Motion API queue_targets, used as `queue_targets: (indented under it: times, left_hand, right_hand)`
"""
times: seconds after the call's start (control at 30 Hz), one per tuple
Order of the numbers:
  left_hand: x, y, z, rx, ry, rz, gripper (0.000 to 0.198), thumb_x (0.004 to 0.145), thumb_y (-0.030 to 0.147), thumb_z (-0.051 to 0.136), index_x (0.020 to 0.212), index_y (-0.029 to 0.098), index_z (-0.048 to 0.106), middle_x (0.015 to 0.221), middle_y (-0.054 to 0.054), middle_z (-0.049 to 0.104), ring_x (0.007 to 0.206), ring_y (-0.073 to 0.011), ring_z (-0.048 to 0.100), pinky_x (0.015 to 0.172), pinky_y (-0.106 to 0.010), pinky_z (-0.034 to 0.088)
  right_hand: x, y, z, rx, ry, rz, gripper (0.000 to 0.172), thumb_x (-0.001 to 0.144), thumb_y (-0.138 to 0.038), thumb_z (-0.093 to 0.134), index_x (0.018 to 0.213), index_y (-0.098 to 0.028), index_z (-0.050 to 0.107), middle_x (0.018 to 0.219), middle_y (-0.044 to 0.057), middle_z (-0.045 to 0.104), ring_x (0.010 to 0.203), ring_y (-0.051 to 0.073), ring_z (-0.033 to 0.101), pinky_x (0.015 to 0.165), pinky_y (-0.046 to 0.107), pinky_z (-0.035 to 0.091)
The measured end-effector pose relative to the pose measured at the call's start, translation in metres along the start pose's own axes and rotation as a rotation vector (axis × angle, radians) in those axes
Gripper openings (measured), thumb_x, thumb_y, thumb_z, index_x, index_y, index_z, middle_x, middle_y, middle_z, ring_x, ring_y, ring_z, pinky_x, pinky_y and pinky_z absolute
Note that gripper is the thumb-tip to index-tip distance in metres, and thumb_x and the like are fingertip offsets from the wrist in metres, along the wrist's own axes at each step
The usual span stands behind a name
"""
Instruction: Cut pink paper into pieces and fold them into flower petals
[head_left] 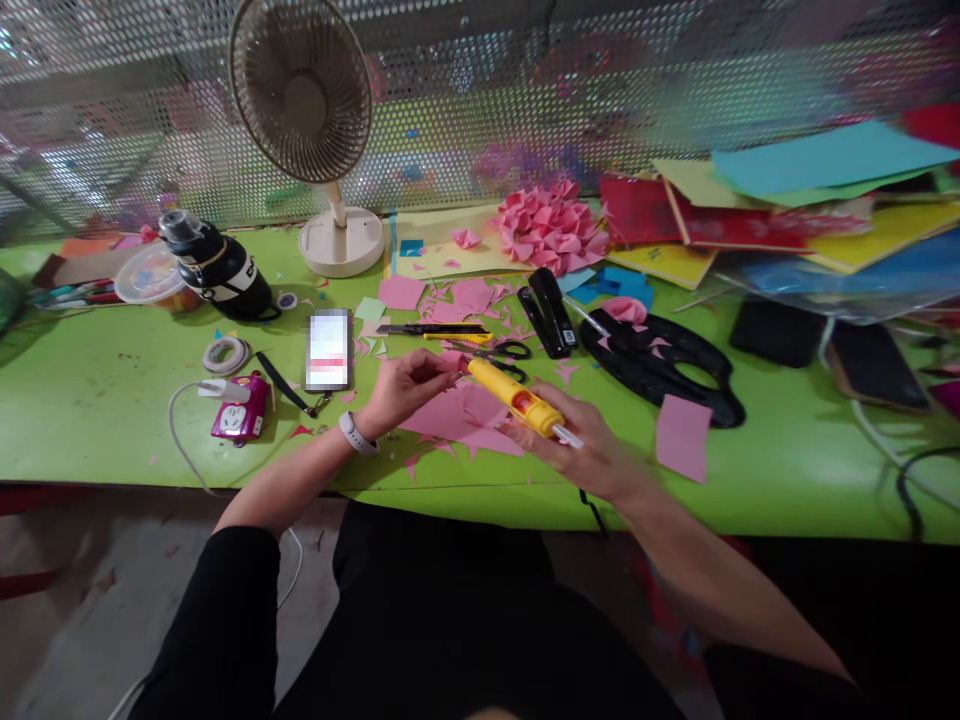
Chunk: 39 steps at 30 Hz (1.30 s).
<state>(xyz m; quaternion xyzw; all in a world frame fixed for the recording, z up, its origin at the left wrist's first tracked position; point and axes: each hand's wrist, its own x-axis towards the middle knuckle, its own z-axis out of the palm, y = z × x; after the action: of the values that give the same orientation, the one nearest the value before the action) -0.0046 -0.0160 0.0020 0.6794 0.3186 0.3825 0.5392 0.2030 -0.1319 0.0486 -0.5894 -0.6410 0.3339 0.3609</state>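
My right hand (pixel 577 440) is wrapped round a yellow glue gun (pixel 510 392), a whitish glue stick poking out of its rear end. The gun's front end points at my left hand (pixel 412 385), whose fingers pinch a small piece of pink paper (pixel 452 362). Whether the nozzle touches that paper cannot be made out. Beneath both hands lies a sheet of pink paper (pixel 465 412) among pink scraps. Just beyond are scissors (pixel 506 350), a yellow-and-black utility knife (pixel 435 331) and a black stapler (pixel 547 312).
A ball of folded pink paper (pixel 551 225) sits at the back. Left of it stand a fan (pixel 341 240) and a black bottle (pixel 225 270). A phone (pixel 328 350) lies left of my hands. A black palette-shaped tray (pixel 660 360) and paper stacks (pixel 832 165) are on the right.
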Motion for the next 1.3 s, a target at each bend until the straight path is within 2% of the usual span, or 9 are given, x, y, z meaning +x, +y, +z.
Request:
queue_targets:
  times: [0.27, 0.5, 0.6, 0.7, 0.8, 0.97, 1.1, 1.2, 1.3]
  left_hand:
    - [0.0, -0.001, 0.0, -0.048, -0.018, -0.018, 0.034, 0.078, 0.042, 0.078, 0.087, 0.012, 0.064, 0.08, -0.008, 0.074, 0.073, -0.015, 0.073, 0.068, -0.025, 0.06]
    - [0.005, 0.001, 0.0, -0.176, -0.005, -0.124, 0.039, 0.075, 0.044, 0.08, 0.083, 0.011, 0.062, 0.074, -0.006, 0.071, 0.066, -0.0137, 0.072, 0.066, -0.025, 0.062]
    - [0.007, 0.003, -0.002, -0.19, 0.01, -0.14, 0.038, 0.074, 0.044, 0.08, 0.083, 0.011, 0.062, 0.074, -0.005, 0.071, 0.066, -0.0134, 0.072, 0.066, -0.025, 0.062]
    - [0.008, 0.003, -0.003, -0.195, 0.012, -0.132, 0.035, 0.076, 0.042, 0.08, 0.083, 0.012, 0.062, 0.074, -0.005, 0.072, 0.068, -0.0136, 0.072, 0.067, -0.024, 0.062]
    - [0.01, 0.003, -0.003, -0.162, 0.006, -0.145, 0.036, 0.075, 0.044, 0.08, 0.083, 0.012, 0.064, 0.074, -0.006, 0.073, 0.067, -0.0139, 0.072, 0.066, -0.025, 0.062]
    - [0.012, 0.006, -0.004, -0.123, 0.023, -0.146, 0.037, 0.074, 0.045, 0.081, 0.083, 0.012, 0.066, 0.073, -0.006, 0.073, 0.066, -0.0137, 0.072, 0.066, -0.025, 0.062]
    - [0.015, 0.004, -0.007, -0.133, 0.052, -0.123, 0.035, 0.075, 0.043, 0.08, 0.084, 0.013, 0.065, 0.072, -0.005, 0.073, 0.066, -0.0131, 0.072, 0.066, -0.024, 0.062]
    - [0.016, 0.002, -0.01, -0.131, 0.038, -0.132, 0.035, 0.076, 0.043, 0.079, 0.086, 0.013, 0.066, 0.074, -0.005, 0.073, 0.068, -0.0133, 0.072, 0.067, -0.024, 0.062]
    - [0.017, 0.0, -0.01, -0.116, 0.05, -0.144, 0.034, 0.076, 0.044, 0.079, 0.085, 0.014, 0.065, 0.073, -0.005, 0.073, 0.068, -0.0133, 0.072, 0.065, -0.024, 0.062]
  right_hand:
    - [-0.001, 0.0, 0.002, 0.008, -0.011, -0.008, 0.03, 0.08, -0.05, 0.067, 0.085, -0.023, 0.055, 0.071, 0.001, 0.06, 0.062, 0.018, 0.057, 0.056, 0.032, 0.043]
    - [-0.018, 0.02, -0.011, -0.089, -0.002, -0.03, 0.029, 0.081, -0.05, 0.07, 0.091, -0.026, 0.056, 0.075, 0.002, 0.064, 0.063, 0.021, 0.058, 0.056, 0.034, 0.045]
    - [-0.026, 0.041, -0.029, -0.193, 0.116, 0.026, 0.033, 0.078, -0.053, 0.07, 0.093, -0.026, 0.057, 0.08, 0.005, 0.068, 0.065, 0.023, 0.061, 0.057, 0.035, 0.046]
    - [-0.029, 0.071, -0.055, -0.486, 0.355, 0.083, 0.036, 0.073, -0.05, 0.074, 0.092, -0.024, 0.059, 0.087, 0.009, 0.07, 0.074, 0.028, 0.064, 0.061, 0.037, 0.044]
    - [-0.028, 0.102, -0.084, -0.702, 0.48, 0.185, 0.033, 0.075, -0.045, 0.074, 0.094, -0.023, 0.059, 0.092, 0.013, 0.068, 0.075, 0.028, 0.061, 0.06, 0.035, 0.036]
    - [-0.015, 0.132, -0.119, -0.775, 0.435, 0.376, 0.039, 0.074, -0.054, 0.075, 0.086, -0.021, 0.059, 0.086, 0.015, 0.065, 0.071, 0.025, 0.056, 0.057, 0.035, 0.028]
    - [-0.01, 0.13, -0.126, -0.783, 0.304, 0.388, 0.041, 0.08, -0.055, 0.07, 0.092, -0.016, 0.063, 0.09, 0.017, 0.065, 0.077, 0.026, 0.058, 0.062, 0.036, 0.033]
    - [-0.011, 0.118, -0.119, -0.833, 0.379, 0.312, 0.033, 0.085, -0.045, 0.068, 0.096, -0.014, 0.066, 0.095, 0.019, 0.066, 0.084, 0.03, 0.059, 0.067, 0.038, 0.038]
    - [-0.006, 0.104, -0.1, -0.781, 0.424, 0.131, 0.02, 0.094, -0.033, 0.056, 0.097, -0.017, 0.068, 0.102, 0.016, 0.066, 0.094, 0.031, 0.061, 0.074, 0.04, 0.043]
